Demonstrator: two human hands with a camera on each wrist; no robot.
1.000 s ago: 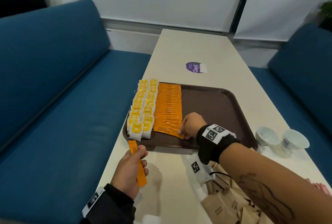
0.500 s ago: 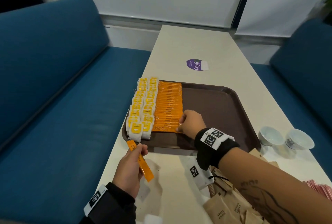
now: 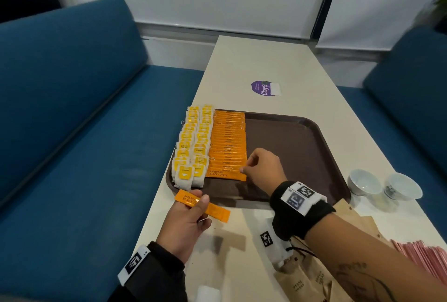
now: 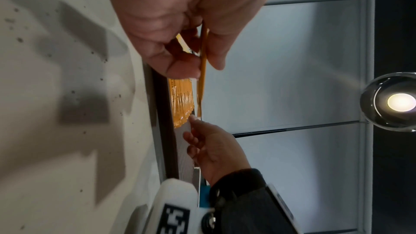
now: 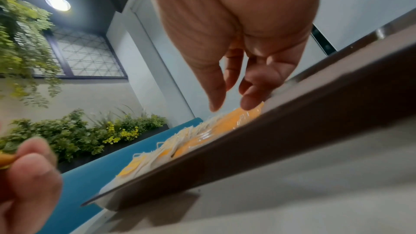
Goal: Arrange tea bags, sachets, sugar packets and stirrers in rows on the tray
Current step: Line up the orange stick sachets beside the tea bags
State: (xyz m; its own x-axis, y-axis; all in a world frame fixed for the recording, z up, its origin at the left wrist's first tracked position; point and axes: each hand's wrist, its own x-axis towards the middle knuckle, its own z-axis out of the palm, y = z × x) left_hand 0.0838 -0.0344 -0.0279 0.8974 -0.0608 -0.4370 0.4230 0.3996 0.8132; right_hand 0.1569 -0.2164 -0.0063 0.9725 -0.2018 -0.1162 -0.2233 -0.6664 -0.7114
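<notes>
Orange coffee sachets [image 3: 227, 146] lie in one overlapping row on the brown tray [image 3: 294, 149], right of two tea bag rows [image 3: 193, 144]. Right hand [image 3: 264, 168] fingertips, relaxed, touch the nearest sachet's right end. Left hand [image 3: 185, 224] pinches a loose sachet [image 3: 202, 205] over the bench [image 3: 242, 260], near the tray's near-left corner.

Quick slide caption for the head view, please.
Left hand holds a coffee sachet while right hand touches the sachet row on the tray.

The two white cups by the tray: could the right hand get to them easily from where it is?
Probably yes. The right hand rests at the sachet row; only bare tray lies between it and the cups.
</notes>
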